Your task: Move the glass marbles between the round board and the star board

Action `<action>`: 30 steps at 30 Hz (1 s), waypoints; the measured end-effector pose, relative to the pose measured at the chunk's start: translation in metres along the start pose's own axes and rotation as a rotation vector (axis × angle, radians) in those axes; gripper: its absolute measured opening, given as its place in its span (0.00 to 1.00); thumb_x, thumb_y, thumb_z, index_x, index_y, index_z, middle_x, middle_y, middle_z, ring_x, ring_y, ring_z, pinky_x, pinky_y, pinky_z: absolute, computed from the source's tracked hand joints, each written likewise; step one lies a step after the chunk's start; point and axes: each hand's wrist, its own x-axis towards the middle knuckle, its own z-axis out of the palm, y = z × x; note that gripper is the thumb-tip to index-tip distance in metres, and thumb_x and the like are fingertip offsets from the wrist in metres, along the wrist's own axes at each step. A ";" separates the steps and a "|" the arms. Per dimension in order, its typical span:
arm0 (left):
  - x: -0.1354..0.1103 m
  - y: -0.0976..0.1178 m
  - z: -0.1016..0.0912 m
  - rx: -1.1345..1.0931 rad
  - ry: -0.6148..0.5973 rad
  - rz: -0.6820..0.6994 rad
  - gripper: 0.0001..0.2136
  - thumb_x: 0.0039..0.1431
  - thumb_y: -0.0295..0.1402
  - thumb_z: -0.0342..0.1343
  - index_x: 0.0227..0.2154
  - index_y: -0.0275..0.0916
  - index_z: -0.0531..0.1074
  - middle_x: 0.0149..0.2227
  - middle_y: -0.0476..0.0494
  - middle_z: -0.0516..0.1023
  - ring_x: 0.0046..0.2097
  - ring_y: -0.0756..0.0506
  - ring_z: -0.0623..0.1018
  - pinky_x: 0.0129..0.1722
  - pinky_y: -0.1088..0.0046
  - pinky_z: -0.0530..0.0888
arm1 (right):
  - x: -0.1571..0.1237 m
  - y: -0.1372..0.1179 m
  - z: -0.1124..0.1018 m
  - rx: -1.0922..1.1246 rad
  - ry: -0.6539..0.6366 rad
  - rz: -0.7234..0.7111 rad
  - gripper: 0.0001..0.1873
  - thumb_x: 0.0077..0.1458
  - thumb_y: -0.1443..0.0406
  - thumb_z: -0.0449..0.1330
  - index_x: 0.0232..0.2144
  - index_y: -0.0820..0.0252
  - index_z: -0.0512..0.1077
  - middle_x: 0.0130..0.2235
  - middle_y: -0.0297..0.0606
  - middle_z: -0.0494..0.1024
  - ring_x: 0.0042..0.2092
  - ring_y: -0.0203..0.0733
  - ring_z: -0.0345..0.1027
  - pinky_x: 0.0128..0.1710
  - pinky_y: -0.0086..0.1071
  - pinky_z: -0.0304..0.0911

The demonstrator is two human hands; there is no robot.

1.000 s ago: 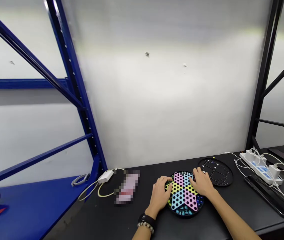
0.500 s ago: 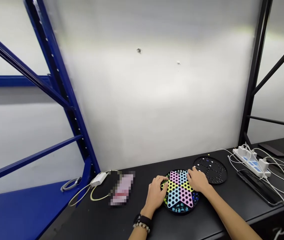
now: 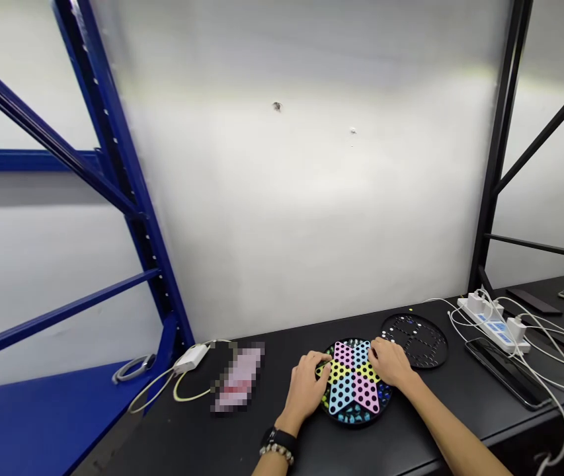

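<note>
A round Chinese checkers board (image 3: 344, 382) lies on the black table, its six-pointed star in pink, light blue and yellow with black holes. Around the star, the dark rim compartments hold small pieces, greenish at the left, teal (image 3: 354, 414) at the front and blue at the right. My left hand (image 3: 305, 385) grips the board's left edge, thumb and fingers curved over the yellow point. At the upper right edge, my right hand (image 3: 391, 362) has its bent fingers on the blue and yellow points. Its fingertips are partly hidden.
Behind my right hand lies a round black lid (image 3: 428, 362) with white dots. Further right are a black phone (image 3: 507, 373) and a white power strip (image 3: 492, 324) with tangled cables. A white adapter (image 3: 191, 357) and a blurred pinkish item (image 3: 239, 380) lie left.
The view has shifted slightly. My right hand's fingers have drawn in a little nearer the board, uncovering white dots on the lid. My left hand stays at the left edge.
</note>
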 end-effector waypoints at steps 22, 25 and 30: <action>-0.001 0.002 -0.002 -0.018 0.012 0.004 0.12 0.64 0.37 0.45 0.41 0.45 0.74 0.48 0.46 0.77 0.52 0.42 0.73 0.52 0.62 0.67 | 0.001 -0.004 0.004 -0.001 -0.043 0.122 0.23 0.66 0.60 0.46 0.29 0.59 0.78 0.34 0.45 0.81 0.36 0.44 0.74 0.35 0.31 0.57; -0.001 0.001 -0.002 -0.012 0.009 0.002 0.12 0.64 0.37 0.45 0.41 0.45 0.74 0.48 0.46 0.77 0.52 0.42 0.73 0.52 0.62 0.67 | 0.002 0.002 0.002 0.078 0.046 0.157 0.26 0.67 0.59 0.44 0.24 0.57 0.76 0.29 0.41 0.79 0.31 0.41 0.72 0.31 0.30 0.53; -0.001 -0.001 -0.002 0.001 -0.003 0.004 0.12 0.64 0.37 0.46 0.42 0.46 0.74 0.48 0.47 0.77 0.52 0.42 0.73 0.51 0.62 0.67 | 0.007 0.043 -0.008 0.157 0.221 0.463 0.26 0.67 0.54 0.43 0.25 0.56 0.73 0.29 0.39 0.78 0.30 0.41 0.70 0.29 0.31 0.50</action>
